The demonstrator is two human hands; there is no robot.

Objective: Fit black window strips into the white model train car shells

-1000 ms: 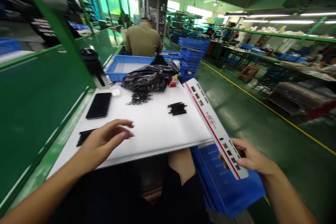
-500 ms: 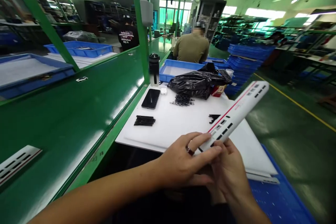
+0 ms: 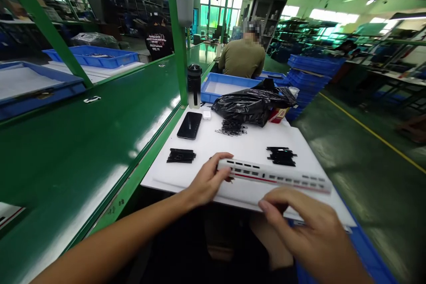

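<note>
A white toy train car shell [image 3: 248,169] with a red stripe and rows of windows lies almost crosswise above the white board. My left hand [image 3: 213,179] grips its left end between thumb and fingers. My right hand [image 3: 302,222] is off the shell, in front of its right half, with fingers curled and the thumb close to the forefinger. Whether anything small is in that pinch is hidden. Beyond the shell are two piles of black plastic parts, a left pile [image 3: 181,155] and a right pile [image 3: 282,156]. Black clip-like pieces [image 3: 232,128] lie farther back.
A phone [image 3: 189,125], a white earbud case [image 3: 207,115], a bottle [image 3: 194,86] and a black plastic bag [image 3: 253,104] stand on the board [image 3: 213,146]. Left runs a green conveyor [image 3: 109,142] with another shell [image 3: 9,214]. Stacked blue trays [image 3: 309,80] and a seated co-worker [image 3: 244,57] are ahead.
The shell has swung from a steep upward slant to nearly level and come lower. My right hand has let go of it and moved right; my left hand has shifted left, holding its end.
</note>
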